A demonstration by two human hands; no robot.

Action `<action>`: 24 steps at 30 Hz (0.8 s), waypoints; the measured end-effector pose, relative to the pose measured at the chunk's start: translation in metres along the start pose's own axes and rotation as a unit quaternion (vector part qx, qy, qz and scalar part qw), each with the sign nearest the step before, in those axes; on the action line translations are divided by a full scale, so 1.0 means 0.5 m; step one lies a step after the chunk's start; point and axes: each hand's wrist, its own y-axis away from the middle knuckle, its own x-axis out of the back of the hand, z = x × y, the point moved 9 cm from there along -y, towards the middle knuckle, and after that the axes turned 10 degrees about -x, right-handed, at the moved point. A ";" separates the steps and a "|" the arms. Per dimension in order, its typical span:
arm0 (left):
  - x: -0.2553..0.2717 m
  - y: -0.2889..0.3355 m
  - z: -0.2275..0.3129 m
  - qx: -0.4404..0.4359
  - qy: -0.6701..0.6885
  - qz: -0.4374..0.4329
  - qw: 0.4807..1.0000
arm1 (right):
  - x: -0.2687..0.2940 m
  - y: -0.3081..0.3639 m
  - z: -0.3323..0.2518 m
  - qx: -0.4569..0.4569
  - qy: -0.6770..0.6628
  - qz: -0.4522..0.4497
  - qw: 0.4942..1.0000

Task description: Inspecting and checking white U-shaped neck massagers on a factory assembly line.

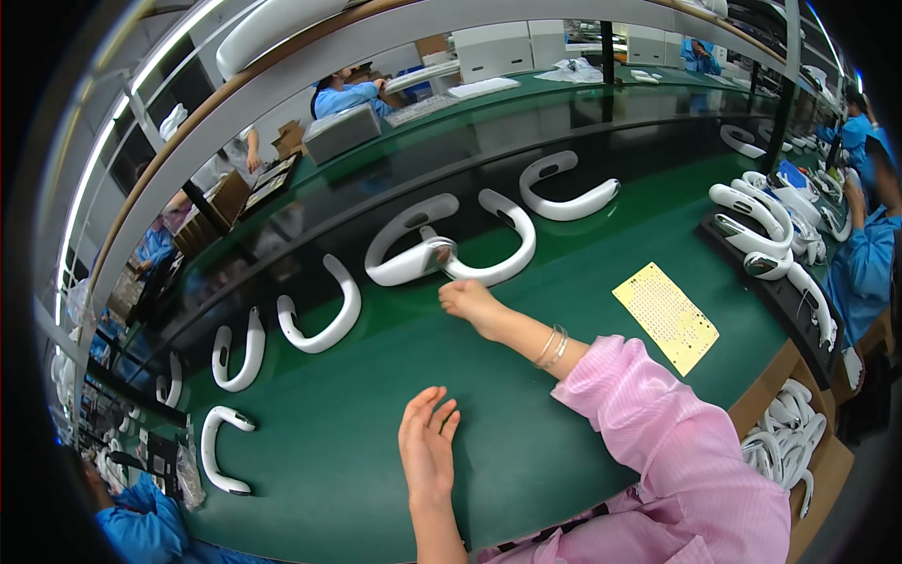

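Observation:
My right hand point(473, 305) is closed in a loose fist just below two white U-shaped neckbands on the green bench; anything inside the fist is hidden. One neckband point(399, 270), with a grey inner face, lies on the left. The other point(522, 256) curves to the right, and their ends overlap above my knuckles. Closer to me, my left hand point(430, 442) is open over the bench, fingers slightly bent, holding nothing. A yellow perforated card point(666, 318) rests to the right of my right forearm.
More neckbands lie leftward: one point(354, 303), another point(254, 352), a third point(210, 451). Another neckband point(573, 209) sits behind. A dark tray point(799, 315) at right bears several. Below it stands a cardboard box point(829, 470) of white parts. Blue-clad people point(860, 258) point(141, 522) sit either side.

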 end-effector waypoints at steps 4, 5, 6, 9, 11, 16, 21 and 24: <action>-0.008 0.015 0.008 0.014 0.004 0.005 1.000 | 0.063 0.139 -0.146 0.386 0.528 0.365 0.662; -0.018 0.017 0.005 0.013 0.012 -0.008 1.000 | 0.114 0.103 -0.123 0.320 0.561 0.319 0.693; -0.030 0.018 0.002 0.014 0.004 -0.022 1.000 | 0.167 0.071 -0.094 0.250 0.590 0.274 0.717; -0.029 0.017 0.013 -0.006 -0.039 -0.042 0.998 | 0.196 0.107 -0.145 0.327 0.542 0.233 0.738; -0.040 0.022 0.050 -0.109 -0.136 -0.040 0.984 | 0.165 0.185 -0.212 0.371 0.509 0.237 0.739; -0.146 0.093 0.173 -0.417 -0.490 -0.112 0.758 | 0.068 0.452 -0.311 0.363 0.545 0.062 0.753; -0.265 0.150 0.150 -0.347 -0.478 -0.475 0.653 | -0.005 0.637 -0.327 0.370 0.507 -0.156 0.763; -0.229 0.177 0.158 -0.259 -0.264 -0.465 0.804 | 0.023 0.652 -0.338 0.419 0.373 -0.063 0.826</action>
